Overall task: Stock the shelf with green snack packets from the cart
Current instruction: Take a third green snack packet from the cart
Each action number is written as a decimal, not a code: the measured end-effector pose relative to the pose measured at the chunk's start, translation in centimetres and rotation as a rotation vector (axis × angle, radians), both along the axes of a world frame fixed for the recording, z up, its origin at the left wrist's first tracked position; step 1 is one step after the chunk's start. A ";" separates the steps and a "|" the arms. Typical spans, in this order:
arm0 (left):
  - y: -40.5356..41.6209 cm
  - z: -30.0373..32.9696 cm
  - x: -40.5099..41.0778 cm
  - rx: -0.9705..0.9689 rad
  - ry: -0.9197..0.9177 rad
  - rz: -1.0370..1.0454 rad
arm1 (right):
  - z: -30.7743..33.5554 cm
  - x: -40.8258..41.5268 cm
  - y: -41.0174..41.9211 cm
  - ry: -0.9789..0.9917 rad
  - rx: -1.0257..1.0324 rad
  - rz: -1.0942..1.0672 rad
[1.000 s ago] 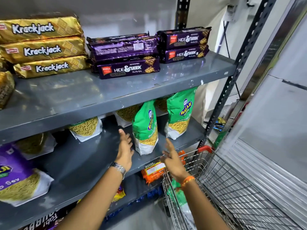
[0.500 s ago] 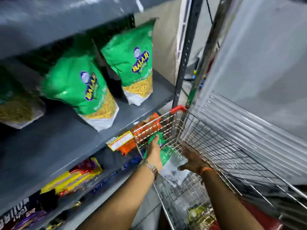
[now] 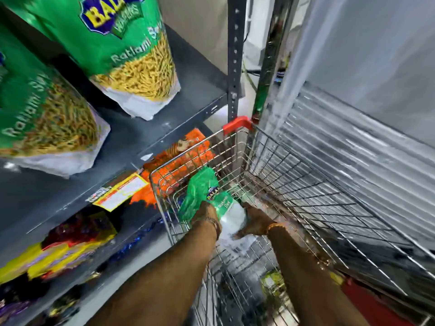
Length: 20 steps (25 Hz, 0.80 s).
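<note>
A green snack packet with a white lower end lies inside the wire cart, near its front left corner. My left hand is closed over the packet's green upper part. My right hand presses against the packet's white end from the right. Two green snack packets stand on the grey shelf: one at the back, one at the left.
An orange packet and a yellow label sit on the lower shelf beside the cart. Yellow and dark packets lie further down left. A black shelf post rises behind the cart's red corner. A grey ribbed wall borders the right.
Both hands dropped from the shelf into the cart and closed around a green packet. My view tilted down and moved closer to the cart.
</note>
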State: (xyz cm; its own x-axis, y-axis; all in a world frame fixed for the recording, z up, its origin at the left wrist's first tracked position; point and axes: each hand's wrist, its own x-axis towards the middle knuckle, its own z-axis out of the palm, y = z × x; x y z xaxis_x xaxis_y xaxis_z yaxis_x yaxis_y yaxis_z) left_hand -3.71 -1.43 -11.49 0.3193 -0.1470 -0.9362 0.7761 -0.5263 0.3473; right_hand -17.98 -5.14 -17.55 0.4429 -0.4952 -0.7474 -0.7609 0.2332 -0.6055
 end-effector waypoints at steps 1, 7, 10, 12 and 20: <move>-0.4 0.5 0.1 -0.005 -0.045 -0.025 | -0.4 0.1 0.1 0.002 -0.047 0.045; -0.4 0.9 -0.2 -0.065 -0.015 0.046 | -0.9 -2.5 2.6 -0.009 -0.095 0.001; -0.8 3.2 -1.1 -0.010 -0.008 0.017 | 0.9 -4.8 4.8 -0.075 -0.091 -0.212; -0.6 5.4 -2.0 -0.030 -0.020 -0.020 | 3.0 -6.2 5.7 -0.134 -0.133 -0.320; 7.0 18.0 1.3 -0.526 -0.394 -0.010 | 18.0 -5.4 6.9 -0.447 -0.249 -0.341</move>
State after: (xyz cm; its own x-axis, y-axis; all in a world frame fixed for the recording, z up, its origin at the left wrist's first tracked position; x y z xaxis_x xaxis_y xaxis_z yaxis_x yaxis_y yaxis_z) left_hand -2.42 5.57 6.55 0.6200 -0.5574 -0.5521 0.5344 -0.2152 0.8174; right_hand -23.42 1.81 0.41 0.4728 -0.8002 -0.3689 -0.3279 0.2288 -0.9166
